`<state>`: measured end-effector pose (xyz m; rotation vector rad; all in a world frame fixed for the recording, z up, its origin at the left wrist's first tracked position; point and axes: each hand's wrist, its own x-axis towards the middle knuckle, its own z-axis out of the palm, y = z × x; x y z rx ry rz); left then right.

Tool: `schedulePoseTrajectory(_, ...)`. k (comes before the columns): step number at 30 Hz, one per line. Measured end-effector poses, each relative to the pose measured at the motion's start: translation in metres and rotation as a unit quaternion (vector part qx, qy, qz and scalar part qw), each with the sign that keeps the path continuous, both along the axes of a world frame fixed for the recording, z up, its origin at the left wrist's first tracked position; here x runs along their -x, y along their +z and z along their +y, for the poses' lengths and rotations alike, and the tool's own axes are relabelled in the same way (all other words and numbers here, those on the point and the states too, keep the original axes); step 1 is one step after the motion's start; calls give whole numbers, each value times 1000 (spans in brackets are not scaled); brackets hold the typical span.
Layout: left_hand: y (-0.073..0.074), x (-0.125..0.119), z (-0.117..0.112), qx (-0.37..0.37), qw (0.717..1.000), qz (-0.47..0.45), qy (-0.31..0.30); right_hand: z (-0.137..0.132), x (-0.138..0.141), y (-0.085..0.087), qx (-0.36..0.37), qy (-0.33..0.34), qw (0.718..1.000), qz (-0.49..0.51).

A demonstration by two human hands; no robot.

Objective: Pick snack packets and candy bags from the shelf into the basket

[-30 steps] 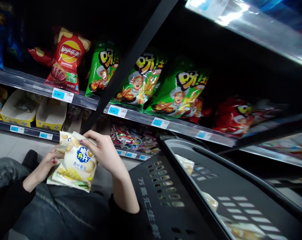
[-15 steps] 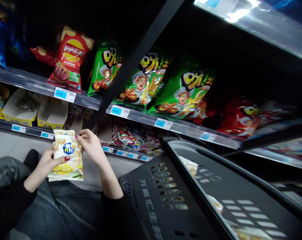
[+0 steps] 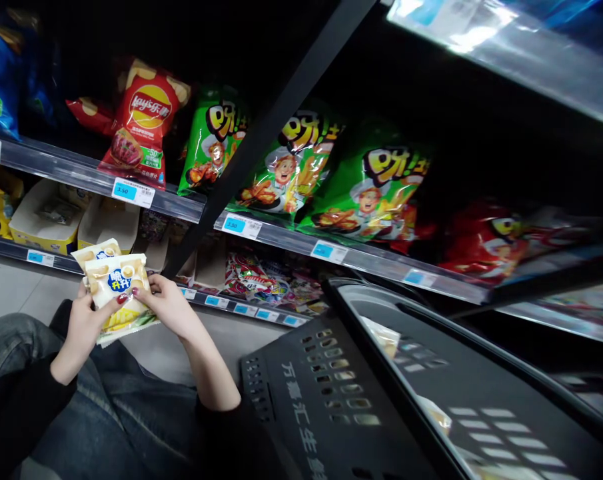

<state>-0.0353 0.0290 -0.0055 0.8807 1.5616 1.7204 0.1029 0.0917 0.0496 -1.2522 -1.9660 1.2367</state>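
Two cream-coloured snack packets with a blue label are held together in front of the lower shelf. The front snack packet covers most of the rear snack packet, whose top sticks out at the upper left. My left hand grips them from the left, its red-nailed thumb pressed on the front. From the right, my right hand pinches the front packet's edge, with its thumb on top and its other fingers partly hidden behind.
A dark shopping basket stands to my right with pale packets inside. On the upper shelf are a red chip bag and green chip bags. Below sit open yellow-and-white cartons. A black post crosses diagonally.
The packets have moved up and left and now lie fanned and tilted. My right hand has slid down from the top corner to the packet's right side.
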Motion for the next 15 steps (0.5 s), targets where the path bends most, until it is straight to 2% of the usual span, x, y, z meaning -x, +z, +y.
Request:
schedulePoseTrajectory(4, -1, -1, 0, -2, 1000, -23, -16, 0, -2, 2, -13, 16, 999, -42)
schedulePoseTrajectory(8, -1, -1, 1, -1, 1000, -20, -23, 1, -5, 3, -24, 41, 998, -39)
schedulePoseTrajectory(12, -4, 1, 2, -16, 999, -34, -28, 0, -4, 2, -16, 41, 999, -2)
schedulePoseTrajectory(15, -6, 2, 2, -36, 997, -64, -26, 2, -8, 7, 18, 51, 997, 61)
